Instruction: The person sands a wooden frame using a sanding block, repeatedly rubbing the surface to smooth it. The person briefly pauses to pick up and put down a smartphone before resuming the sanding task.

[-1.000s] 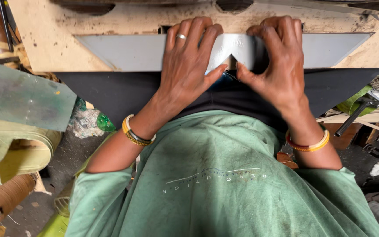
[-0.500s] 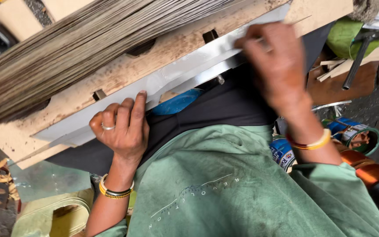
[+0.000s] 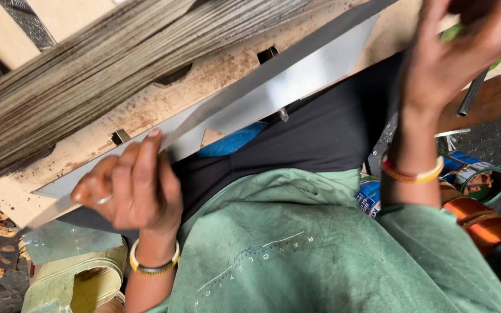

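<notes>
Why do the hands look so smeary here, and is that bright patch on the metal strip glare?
Head view: both the left hand and right hand are motion-blurred, fingers soft-edged; the green shirt stays fairly sharp. The metal strip reflects daylight as a pale sheen, not blown out. The stacked sheets also streak.

Two hands [image 3: 129, 185] [image 3: 465, 40], two bangles [image 3: 152, 264] [image 3: 413, 173], seemingly one metal sheet [image 3: 297, 87].

Left hand [image 3: 129, 188] and right hand [image 3: 465, 40] on metal strip [image 3: 273, 95] — ends gripped.
</notes>
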